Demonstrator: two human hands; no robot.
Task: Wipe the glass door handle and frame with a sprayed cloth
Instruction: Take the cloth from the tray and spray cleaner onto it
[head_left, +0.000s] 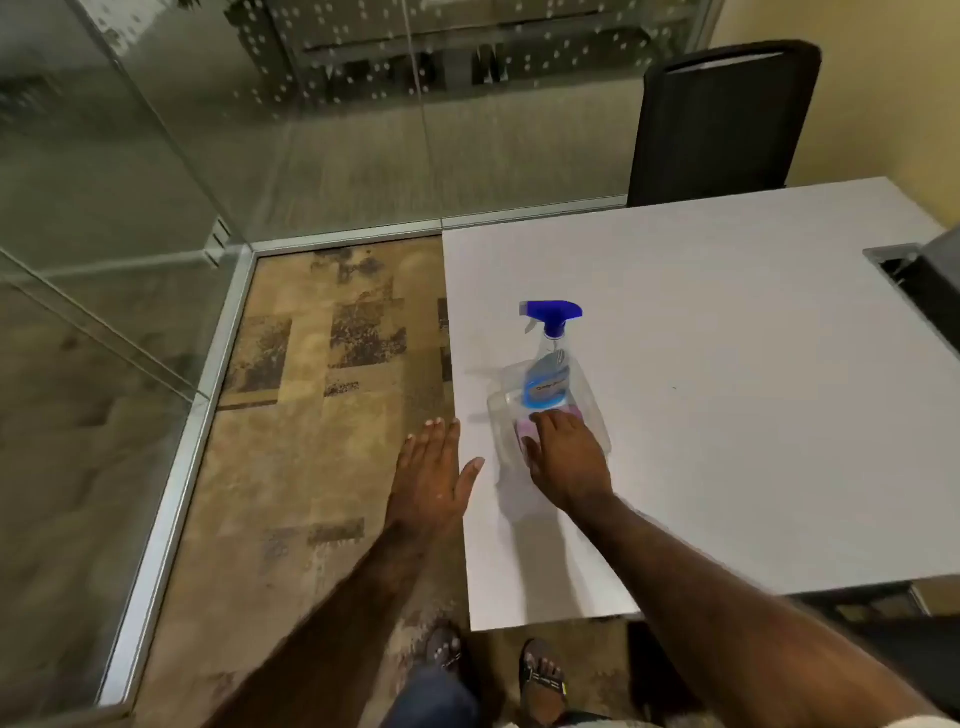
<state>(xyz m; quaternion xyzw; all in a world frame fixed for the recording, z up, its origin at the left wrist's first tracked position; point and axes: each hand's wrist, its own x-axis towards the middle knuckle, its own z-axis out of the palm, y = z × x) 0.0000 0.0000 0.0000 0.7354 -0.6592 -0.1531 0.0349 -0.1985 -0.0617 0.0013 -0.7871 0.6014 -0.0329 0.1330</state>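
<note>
A clear spray bottle (548, 371) with a blue trigger head stands in a clear plastic tub (501, 387) near the left edge of a white table (727, 364). A pink cloth (522, 430) lies in the tub in front of the bottle. My right hand (569, 460) reaches into the tub, fingers on the cloth; whether it grips the cloth I cannot tell. My left hand (431, 478) hovers flat and open beside the table's left edge, holding nothing. Glass panels with metal frames (171, 499) stand to the left and ahead; no door handle shows.
A black chair (722, 119) stands behind the table at the back right. A dark cable slot (914, 291) sits at the table's right edge. Patterned brown carpet (311, 415) lies between table and glass. My sandalled feet (493, 670) are at the bottom.
</note>
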